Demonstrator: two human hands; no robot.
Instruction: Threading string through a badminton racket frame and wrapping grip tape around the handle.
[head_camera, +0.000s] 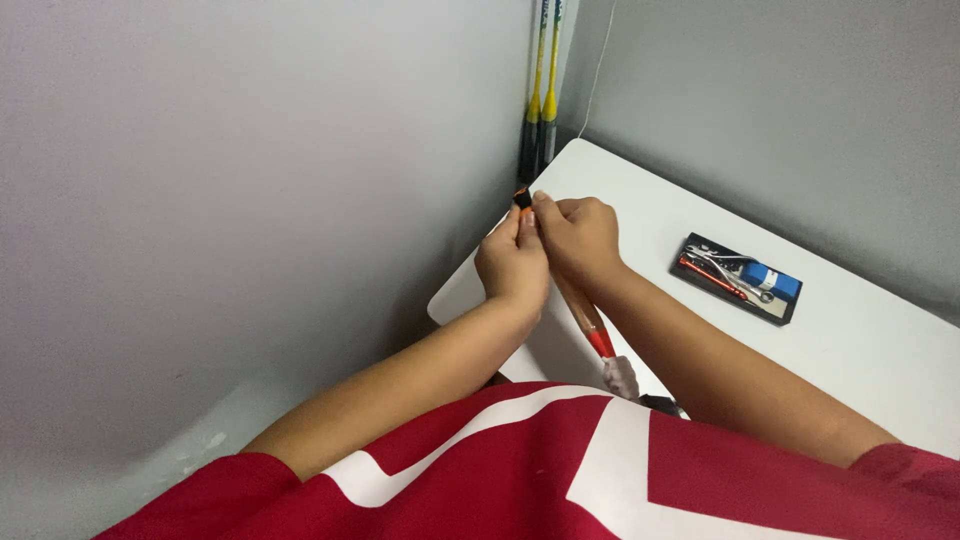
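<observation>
Orange and slender, a racket handle is gripped near its black top end by both hands above the white tabletop. Its long axis slopes from the fingertips down toward the red shirt. The left hand and right hand are clenched together, touching, on its upper end.

Both hands hide the racket handle's upper part (butt cap excepted).
</observation>
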